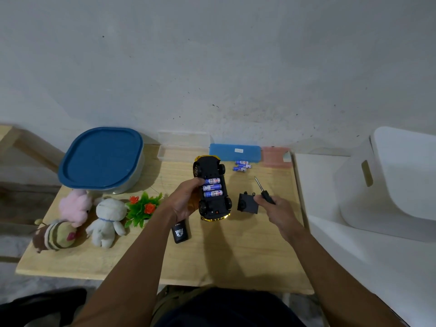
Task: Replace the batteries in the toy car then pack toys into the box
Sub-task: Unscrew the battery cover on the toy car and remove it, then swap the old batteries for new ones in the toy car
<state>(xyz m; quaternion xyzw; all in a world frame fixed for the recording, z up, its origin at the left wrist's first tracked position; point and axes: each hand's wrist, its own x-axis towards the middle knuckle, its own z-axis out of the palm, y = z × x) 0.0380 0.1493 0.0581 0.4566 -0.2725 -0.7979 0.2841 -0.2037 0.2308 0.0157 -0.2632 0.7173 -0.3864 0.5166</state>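
Upturned toy car [212, 190], three batteries [211, 187] seated

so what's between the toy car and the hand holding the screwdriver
The black battery cover sits between the toy car and the right hand, which holds the screwdriver; the head view shows it.

Near the frame's centre the left hand [186, 200] covers one side of the upturned toy car [212, 166], and the print on its three batteries [212, 187] is too small to read. Just below, that hand's wrist hides the top of the black remote [181, 233], and the right hand [276, 211] hides part of the handle of the screwdriver [267, 196]. The frame's right edge cuts off the white bin [401, 180].
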